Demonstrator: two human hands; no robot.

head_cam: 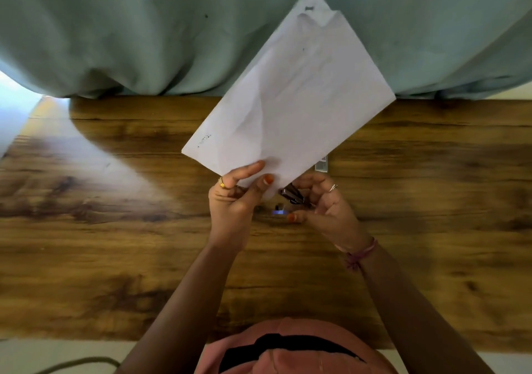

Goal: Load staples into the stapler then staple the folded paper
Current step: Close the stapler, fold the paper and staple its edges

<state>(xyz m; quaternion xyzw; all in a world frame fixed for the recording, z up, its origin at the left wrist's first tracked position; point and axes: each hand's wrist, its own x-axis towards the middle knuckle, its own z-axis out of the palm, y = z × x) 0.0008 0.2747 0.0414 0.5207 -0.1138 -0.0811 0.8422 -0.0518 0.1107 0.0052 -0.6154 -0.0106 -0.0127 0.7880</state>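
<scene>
The folded white paper [290, 97] is held up above the wooden table [115, 244], tilted with its far corner toward the curtain. My left hand [236, 198] pinches its near corner between thumb and fingers. My right hand [325, 206] grips a small dark stapler [292, 196], whose jaws sit at that same near corner of the paper, just right of my left thumb. Most of the stapler is hidden inside my right palm.
A small staple box [321, 164] lies on the table, partly hidden under the paper's right edge. A tiny bluish object [278, 211] lies on the table between my hands. A green curtain [144, 28] hangs behind the table's far edge.
</scene>
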